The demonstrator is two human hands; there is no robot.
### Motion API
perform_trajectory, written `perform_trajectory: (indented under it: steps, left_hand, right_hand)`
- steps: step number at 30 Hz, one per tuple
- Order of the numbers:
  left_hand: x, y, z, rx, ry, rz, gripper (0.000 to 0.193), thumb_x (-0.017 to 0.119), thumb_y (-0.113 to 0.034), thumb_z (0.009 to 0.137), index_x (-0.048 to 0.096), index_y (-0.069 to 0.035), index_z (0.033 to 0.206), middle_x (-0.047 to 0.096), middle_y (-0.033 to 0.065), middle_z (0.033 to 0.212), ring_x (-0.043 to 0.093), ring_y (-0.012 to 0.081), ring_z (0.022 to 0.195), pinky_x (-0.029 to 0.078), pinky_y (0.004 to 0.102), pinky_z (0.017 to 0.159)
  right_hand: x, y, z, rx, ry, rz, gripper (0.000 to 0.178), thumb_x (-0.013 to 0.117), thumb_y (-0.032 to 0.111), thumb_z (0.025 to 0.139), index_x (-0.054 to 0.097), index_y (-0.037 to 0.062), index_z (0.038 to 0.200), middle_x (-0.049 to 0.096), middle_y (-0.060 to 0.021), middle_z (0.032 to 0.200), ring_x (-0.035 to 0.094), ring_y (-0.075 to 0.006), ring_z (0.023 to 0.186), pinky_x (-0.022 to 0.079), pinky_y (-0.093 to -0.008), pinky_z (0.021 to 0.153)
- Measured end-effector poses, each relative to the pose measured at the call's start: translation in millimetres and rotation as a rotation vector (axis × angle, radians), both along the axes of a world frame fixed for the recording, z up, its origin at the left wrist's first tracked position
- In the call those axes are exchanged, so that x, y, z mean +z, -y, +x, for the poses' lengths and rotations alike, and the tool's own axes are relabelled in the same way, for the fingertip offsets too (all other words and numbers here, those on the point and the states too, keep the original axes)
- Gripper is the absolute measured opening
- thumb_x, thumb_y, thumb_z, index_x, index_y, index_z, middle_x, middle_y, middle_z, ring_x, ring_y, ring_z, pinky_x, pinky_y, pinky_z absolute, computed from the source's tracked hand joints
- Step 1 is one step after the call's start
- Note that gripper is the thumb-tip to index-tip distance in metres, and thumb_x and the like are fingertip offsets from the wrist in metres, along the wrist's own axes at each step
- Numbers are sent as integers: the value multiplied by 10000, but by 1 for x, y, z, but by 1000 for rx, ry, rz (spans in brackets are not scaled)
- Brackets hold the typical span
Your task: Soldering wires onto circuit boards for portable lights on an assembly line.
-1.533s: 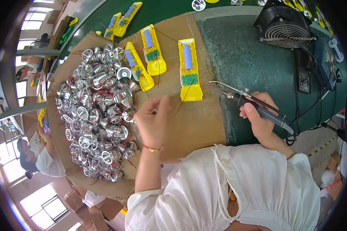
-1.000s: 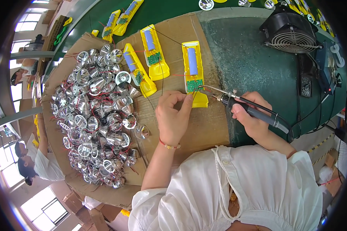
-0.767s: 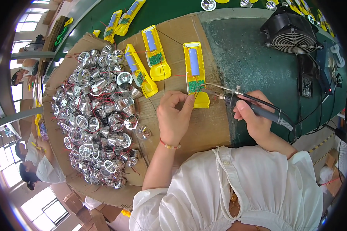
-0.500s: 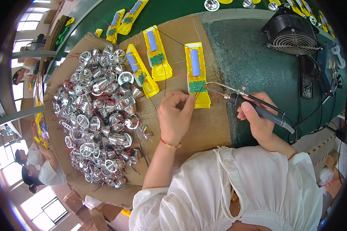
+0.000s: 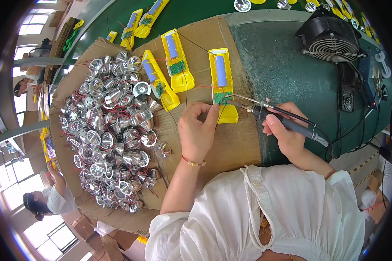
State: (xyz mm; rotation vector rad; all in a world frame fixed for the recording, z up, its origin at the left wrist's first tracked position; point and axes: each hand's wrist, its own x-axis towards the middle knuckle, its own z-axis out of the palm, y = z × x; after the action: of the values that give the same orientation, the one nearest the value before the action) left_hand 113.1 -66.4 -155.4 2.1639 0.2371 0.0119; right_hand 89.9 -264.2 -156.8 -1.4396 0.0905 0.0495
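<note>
A yellow plastic housing half (image 5: 229,115) lies before me on cardboard, with a blue-purple cylindrical battery (image 5: 221,71) and a small green circuit board (image 5: 221,98) in it. My left hand (image 5: 198,130) is closed at the board's lower left, thumb and forefinger pinching a thin black wire; its end is partly hidden. My right hand (image 5: 288,132) grips the grey and black handle of a soldering iron (image 5: 294,126). The iron's tip points at the board from the right. A thin metal tube clamped along the iron reaches the board too.
Left of my left hand is a heap of silvery reflector cups (image 5: 113,130) with red wires. Two more wired yellow housings (image 5: 178,69) lie between heap and work. A black fan (image 5: 331,39) stands at the back right, with cables beside it.
My right hand has moved the soldering iron slightly left, bringing its tip onto or very near the board. My left hand stays nearly in place.
</note>
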Motion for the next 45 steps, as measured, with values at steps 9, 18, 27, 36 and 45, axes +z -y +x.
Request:
perform_trajectory:
  steps: [9, 18, 27, 36, 45]
  left_hand:
    - [-1, 3, 2, 13, 21, 40, 194, 659, -153, 777, 612, 27, 722, 573, 107, 711, 543, 223, 603, 425, 310, 581]
    - [-1, 2, 4, 28, -16, 14, 206, 656, -156, 778, 612, 35, 714, 569, 116, 691, 528, 216, 576, 416, 307, 564]
    - [-1, 3, 3, 61, -100, -4, 228, 669, -177, 766, 608, 34, 708, 568, 107, 680, 523, 208, 566, 415, 310, 552]
    - [9, 36, 4, -44, 252, 973, 423, 716, -440, 648, 549, -59, 572, 561, 101, 621, 568, 263, 548, 443, 365, 530]
    - [-6, 30, -5, -21, 200, 721, 430, 700, -385, 674, 506, -18, 563, 502, 132, 562, 513, 306, 494, 388, 385, 471]
  right_hand:
    - [-8, -3, 4, 20, 1, 11, 133, 600, 89, 832, 520, -8, 876, 601, -98, 696, 565, -107, 556, 466, -223, 486]
    - [-3, 0, -1, -70, -94, 107, 149, 623, 90, 827, 531, -12, 885, 609, -92, 706, 576, -99, 567, 476, -213, 502]
    - [-7, 27, -14, -101, -45, 108, 148, 606, 82, 834, 526, -15, 913, 609, -104, 714, 584, -115, 578, 483, -221, 511]
    - [-13, 54, -30, -103, -81, 66, 142, 595, 80, 837, 521, -13, 914, 606, -104, 715, 576, -109, 582, 477, -218, 515]
    - [-18, 69, -27, -108, -74, 140, 146, 594, 82, 838, 522, -18, 917, 603, -97, 709, 569, -106, 571, 468, -216, 503]
